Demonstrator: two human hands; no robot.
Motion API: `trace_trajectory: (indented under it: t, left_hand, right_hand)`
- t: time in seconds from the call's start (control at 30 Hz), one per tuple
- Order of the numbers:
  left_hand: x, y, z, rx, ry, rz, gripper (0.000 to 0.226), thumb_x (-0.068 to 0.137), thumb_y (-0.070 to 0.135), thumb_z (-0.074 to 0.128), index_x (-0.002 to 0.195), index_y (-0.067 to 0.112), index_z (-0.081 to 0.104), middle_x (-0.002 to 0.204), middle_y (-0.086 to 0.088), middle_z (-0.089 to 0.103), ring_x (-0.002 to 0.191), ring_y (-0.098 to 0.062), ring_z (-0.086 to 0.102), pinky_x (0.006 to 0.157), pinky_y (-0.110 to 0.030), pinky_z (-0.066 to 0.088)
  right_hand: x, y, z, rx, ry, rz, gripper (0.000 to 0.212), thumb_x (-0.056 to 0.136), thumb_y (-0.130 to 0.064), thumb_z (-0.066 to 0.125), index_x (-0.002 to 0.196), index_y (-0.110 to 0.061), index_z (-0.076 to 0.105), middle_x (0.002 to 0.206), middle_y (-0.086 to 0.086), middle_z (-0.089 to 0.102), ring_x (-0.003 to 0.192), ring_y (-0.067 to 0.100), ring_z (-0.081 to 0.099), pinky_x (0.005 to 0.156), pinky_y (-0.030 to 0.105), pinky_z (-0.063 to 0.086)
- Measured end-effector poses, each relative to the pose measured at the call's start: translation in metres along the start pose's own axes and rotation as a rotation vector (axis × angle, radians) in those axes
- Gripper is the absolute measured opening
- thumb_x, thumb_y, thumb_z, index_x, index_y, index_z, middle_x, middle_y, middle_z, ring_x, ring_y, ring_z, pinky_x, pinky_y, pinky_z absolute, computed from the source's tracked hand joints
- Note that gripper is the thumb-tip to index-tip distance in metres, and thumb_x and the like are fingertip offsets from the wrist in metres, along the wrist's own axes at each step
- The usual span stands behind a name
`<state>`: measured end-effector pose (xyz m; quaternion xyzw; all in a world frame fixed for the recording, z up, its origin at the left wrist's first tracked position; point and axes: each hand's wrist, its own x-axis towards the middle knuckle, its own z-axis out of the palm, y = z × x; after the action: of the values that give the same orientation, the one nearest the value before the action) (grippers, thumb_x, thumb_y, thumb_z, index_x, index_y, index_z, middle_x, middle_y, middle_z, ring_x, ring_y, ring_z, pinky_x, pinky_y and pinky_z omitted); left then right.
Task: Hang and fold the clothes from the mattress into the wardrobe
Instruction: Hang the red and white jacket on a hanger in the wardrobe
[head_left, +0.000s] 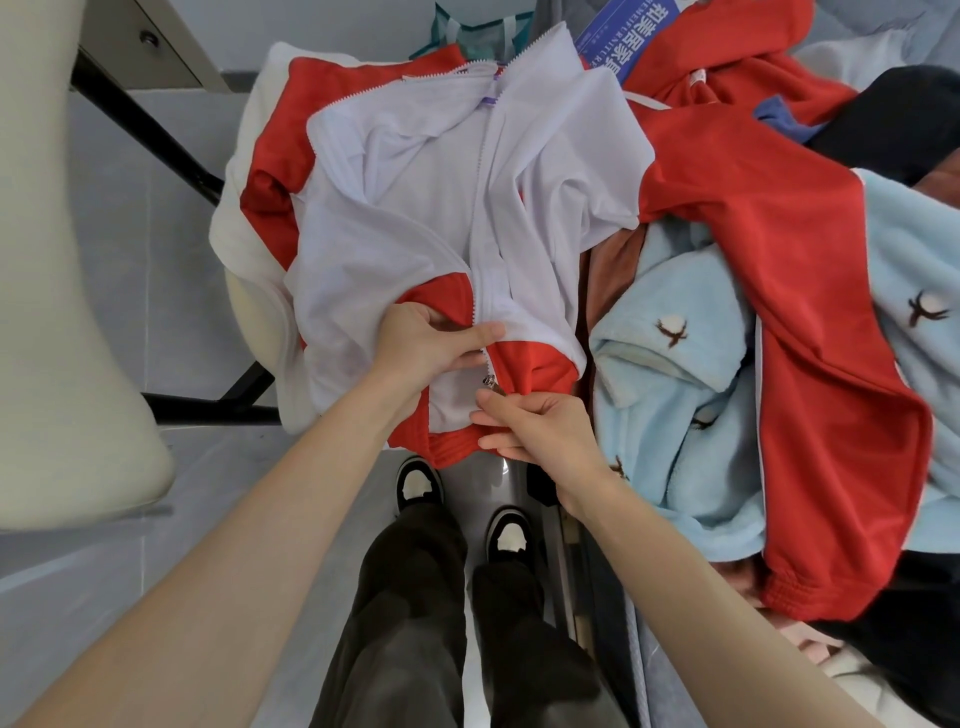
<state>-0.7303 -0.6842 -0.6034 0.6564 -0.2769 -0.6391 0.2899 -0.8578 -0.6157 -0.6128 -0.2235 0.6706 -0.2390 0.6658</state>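
At frame centre the red-and-white zip-up jacket (441, 208) looks limp and light (slick lining outward), left hand (431, 343) pinching its zip edge, right hand (535, 431) gripping the hem below the metal slider (488, 382), probably the surest hold.

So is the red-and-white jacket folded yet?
Not folded. The jacket lies spread out across other clothes; the left hand and right hand grip its front near the zip slider.

blue label (629, 35) reads "和美居家" (smaller line: "furniture").
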Motion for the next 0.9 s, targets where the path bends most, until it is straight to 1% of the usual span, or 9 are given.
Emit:
trace_trajectory:
  t: [0.07,0.17,0.27,0.37,0.5,0.63,0.7,0.8,0.9]
  left_hand:
    - [0.0,0.0,0.0,0.008,0.001,0.01,0.013,0.071,0.006,0.081,0.077,0.001,0.07,0.071,-0.003,0.072,0.068,-0.011,0.071,0.06,-0.018,0.056]
    - [-0.001,-0.001,0.001,0.016,-0.002,0.026,0.014,0.072,0.004,0.08,0.079,-0.002,0.069,0.071,-0.005,0.072,0.067,-0.01,0.071,0.06,-0.018,0.055]
    - [-0.001,-0.001,0.003,0.035,-0.003,0.033,0.018,0.071,0.004,0.08,0.081,-0.006,0.069,0.074,-0.009,0.072,0.066,-0.011,0.07,0.059,-0.018,0.055]
    - [-0.001,-0.002,0.003,0.029,0.001,0.034,0.016,0.072,0.003,0.08,0.081,-0.005,0.069,0.077,-0.01,0.071,0.066,-0.01,0.07,0.06,-0.019,0.056]
    - [0.0,-0.004,0.005,0.03,0.004,0.037,0.017,0.072,0.003,0.08,0.082,-0.005,0.069,0.082,-0.014,0.071,0.068,-0.013,0.071,0.063,-0.021,0.057]
    - [-0.001,-0.005,0.005,0.074,0.032,0.034,0.026,0.07,0.006,0.082,0.084,-0.01,0.068,0.08,-0.015,0.071,0.069,-0.015,0.071,0.063,-0.021,0.057]
    - [-0.002,-0.005,0.006,0.078,0.025,0.029,0.025,0.07,0.006,0.081,0.085,-0.01,0.068,0.08,-0.015,0.071,0.068,-0.014,0.071,0.063,-0.021,0.057]
    - [-0.004,-0.004,0.008,0.06,0.021,0.028,0.018,0.07,0.003,0.081,0.079,-0.006,0.068,0.067,-0.004,0.07,0.062,-0.009,0.069,0.058,-0.017,0.055]
    - [-0.005,-0.003,0.009,0.052,0.032,0.044,0.015,0.071,0.003,0.08,0.076,-0.004,0.068,0.064,-0.001,0.07,0.061,-0.008,0.068,0.056,-0.016,0.054]
  right_hand:
    - [0.001,0.0,0.0,-0.058,0.031,-0.03,0.024,0.084,-0.032,0.071,0.088,-0.009,0.075,0.084,-0.001,0.076,0.073,0.015,0.071,0.084,0.035,0.058]
    - [0.003,0.003,-0.002,-0.202,0.083,-0.123,0.025,0.086,-0.035,0.068,0.081,-0.012,0.076,0.075,-0.003,0.075,0.062,0.013,0.069,0.08,0.035,0.058]
    - [0.003,0.005,-0.003,-0.367,0.102,-0.224,0.026,0.09,-0.033,0.064,0.076,-0.015,0.075,0.068,-0.007,0.073,0.056,0.009,0.066,0.072,0.026,0.057]
    - [0.001,0.003,-0.003,-0.356,0.102,-0.215,0.025,0.086,-0.037,0.067,0.078,-0.015,0.074,0.07,-0.008,0.073,0.053,0.003,0.064,0.066,0.018,0.054]
    - [-0.004,0.004,-0.001,-0.207,0.273,-0.133,0.032,0.074,-0.044,0.077,0.079,-0.014,0.068,0.071,-0.002,0.071,0.063,0.01,0.068,0.062,0.028,0.058]
    - [-0.009,-0.001,-0.002,0.26,0.17,0.118,0.046,0.072,-0.041,0.08,0.102,-0.009,0.066,0.093,0.004,0.072,0.08,0.015,0.07,0.061,0.026,0.058]
    - [-0.007,0.0,-0.004,0.351,0.123,0.153,0.038,0.076,-0.033,0.079,0.101,-0.007,0.068,0.093,0.006,0.073,0.081,0.017,0.071,0.064,0.026,0.058]
    - [-0.003,0.001,-0.004,0.425,0.088,0.17,0.018,0.078,-0.018,0.078,0.085,-0.005,0.067,0.088,0.01,0.073,0.074,0.014,0.071,0.066,0.023,0.058]
    - [-0.002,0.004,-0.005,0.467,0.025,0.172,0.015,0.081,-0.013,0.074,0.088,-0.001,0.068,0.091,0.015,0.072,0.076,0.014,0.071,0.066,0.021,0.058]
